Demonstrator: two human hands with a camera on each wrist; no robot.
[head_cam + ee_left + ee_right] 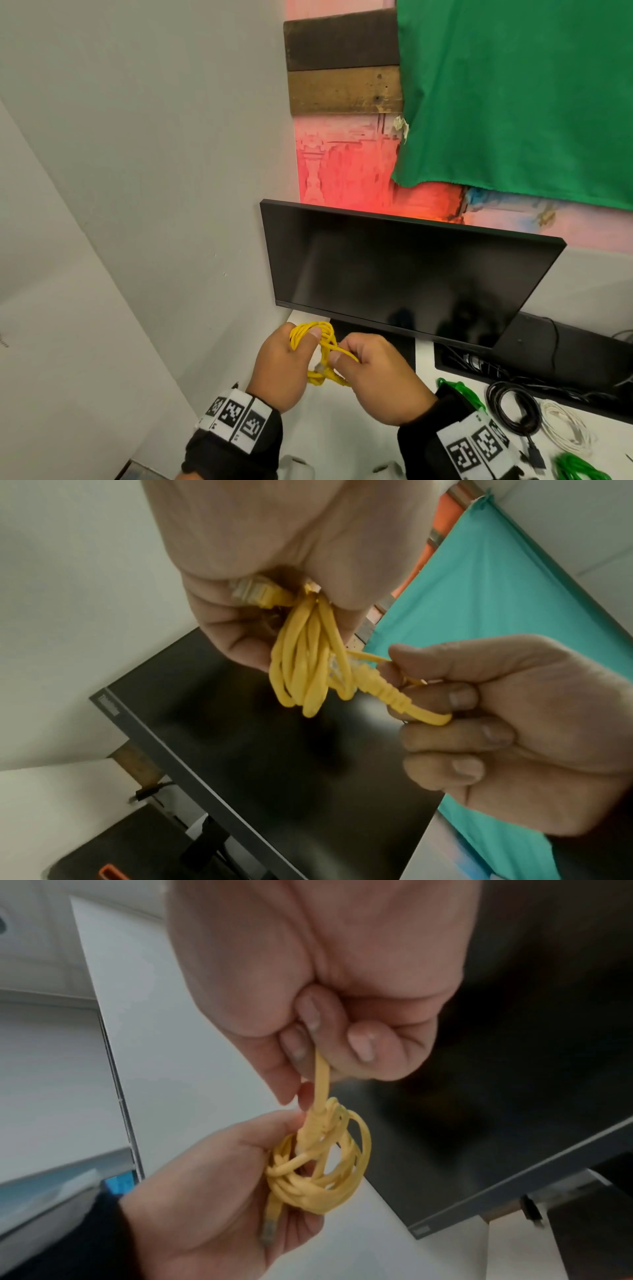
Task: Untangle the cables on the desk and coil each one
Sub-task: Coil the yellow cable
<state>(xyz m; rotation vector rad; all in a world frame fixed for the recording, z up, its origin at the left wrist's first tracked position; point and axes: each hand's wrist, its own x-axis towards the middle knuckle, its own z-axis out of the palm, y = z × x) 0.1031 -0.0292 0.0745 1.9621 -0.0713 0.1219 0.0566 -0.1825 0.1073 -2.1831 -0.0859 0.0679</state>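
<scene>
Head view: you've got the yellow cable (pixel 320 349) bundled in your left hand (pixel 279 368), right hand (pixel 378 378) pinching its tail, both above the desk (pixel 346 435) in front of the monitor (pixel 404 274). Black cable (pixel 513 407), white cable (pixel 565 428) and green cable (pixel 579 467) lie coiled at right, so approx. done w/ those.
Left wrist: your fingers (pixel 236 626) are curled round the loops, one plug (pixel 253 593) tucked in the palm.
Right wrist: thumb & fingers clamp the plug end (pixel 320 1096) by the coil.
Left to do: prob. tuck the tail, set it down.
</scene>
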